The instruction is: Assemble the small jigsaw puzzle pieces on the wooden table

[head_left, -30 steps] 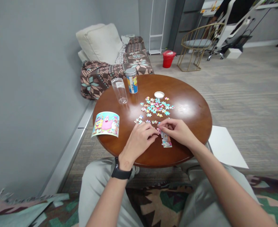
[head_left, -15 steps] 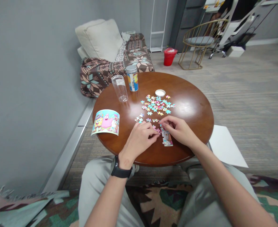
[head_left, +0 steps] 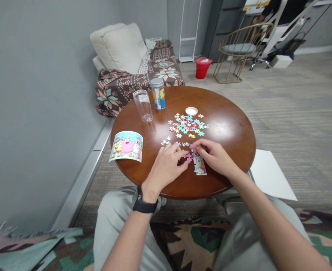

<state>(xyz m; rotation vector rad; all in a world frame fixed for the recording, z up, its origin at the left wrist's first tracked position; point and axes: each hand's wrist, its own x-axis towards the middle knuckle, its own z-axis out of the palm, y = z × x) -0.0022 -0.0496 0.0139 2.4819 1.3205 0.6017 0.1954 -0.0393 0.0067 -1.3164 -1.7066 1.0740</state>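
Observation:
My left hand [head_left: 168,162], wearing a black watch, hovers low over the table with thumb and index finger apart. Pink puzzle pieces [head_left: 189,156] lie right by its fingertips. My right hand [head_left: 212,156] is pinched at the top of a joined strip of puzzle pieces [head_left: 200,167]; a small teal piece [head_left: 192,149] shows at its fingertips, partly hidden. Just beyond the hands are a few separate pieces [head_left: 185,144], and farther back spreads a heap of loose pieces [head_left: 187,126].
A curved picture sheet [head_left: 126,146] lies at the round table's [head_left: 230,109] left edge. Toward the back stand a clear plastic jar [head_left: 143,107], a printed can [head_left: 158,94] and a round lid [head_left: 191,111]. Another person sits in the far right background.
My left thumb and index finger have spread apart, leaving the pink pieces more visible on the table. My right hand stays almost in place at the strip's top.

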